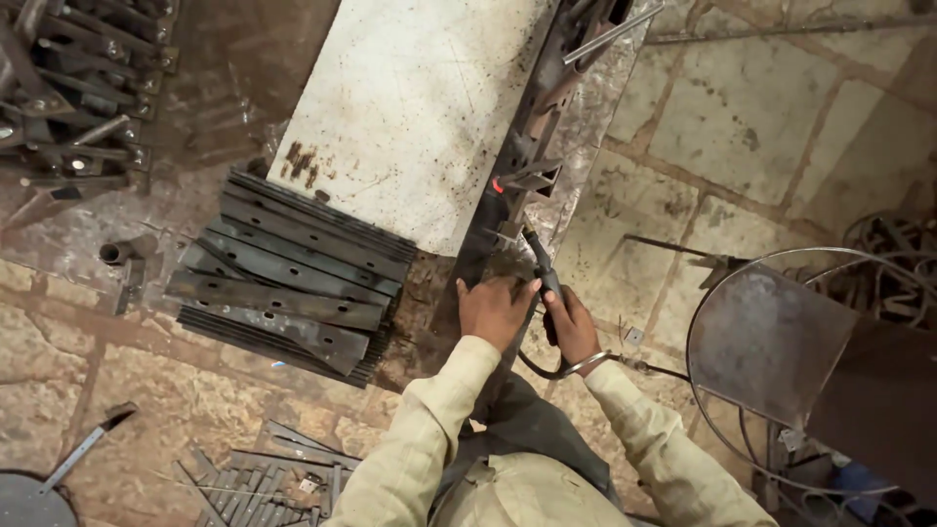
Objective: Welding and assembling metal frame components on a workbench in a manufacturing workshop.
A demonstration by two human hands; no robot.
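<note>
Here, at the bench's [410, 107] near left corner, the stack of drilled flat bars [293, 278] lies clear of my work. My left hand [493, 310] presses flat, fingers spread, on the dark steel frame [508, 210] along the bench's right edge. My right hand [569, 327], fingers wrapped tight, holds the welding torch [543, 268], its tip at the small angle bracket [532, 179]. I judge it best to brace firmly and keep the tip steady on the joint.

Dim warm light, pale slab [415, 107] brightest, soft shadows, murky corners, slight softness, wide-angle bending at edges
</note>
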